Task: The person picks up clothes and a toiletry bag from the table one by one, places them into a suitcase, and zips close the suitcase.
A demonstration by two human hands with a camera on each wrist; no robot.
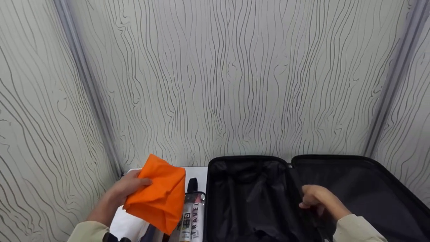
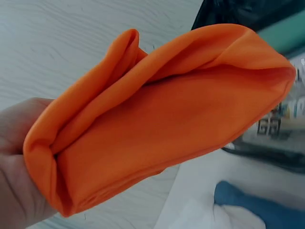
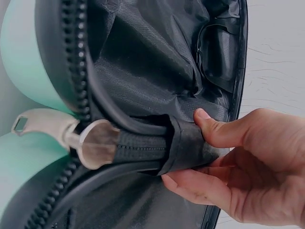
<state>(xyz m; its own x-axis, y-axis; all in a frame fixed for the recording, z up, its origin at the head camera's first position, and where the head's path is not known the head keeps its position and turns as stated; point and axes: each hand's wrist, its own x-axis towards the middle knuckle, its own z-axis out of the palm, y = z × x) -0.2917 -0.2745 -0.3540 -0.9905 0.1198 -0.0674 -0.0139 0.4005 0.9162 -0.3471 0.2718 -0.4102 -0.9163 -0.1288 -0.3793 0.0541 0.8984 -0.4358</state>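
Observation:
My left hand [image 1: 129,185] grips a folded orange cloth [image 1: 161,191] by its left edge, thumb on top, and holds it up above the table's left side. The left wrist view shows the cloth's [image 2: 143,138] soft folds, with part of the left hand [image 2: 21,162] behind them. An opened black suitcase [image 1: 248,205] lies to the right. Over the seam between its two halves is my right hand [image 1: 315,198]. In the right wrist view the right hand [image 3: 257,162] pinches the black fabric strip [image 3: 188,145] at that seam between thumb and fingers.
A clear pouch [image 1: 193,218] with lettered tubes or packs stands left of the suitcase, partly behind the cloth. White and blue fabric [image 2: 252,205] lies near it. The suitcase's zipper teeth [image 3: 76,57] and mint-green shell [image 3: 28,52] show. Patterned wall panels [image 1: 235,84] rise behind.

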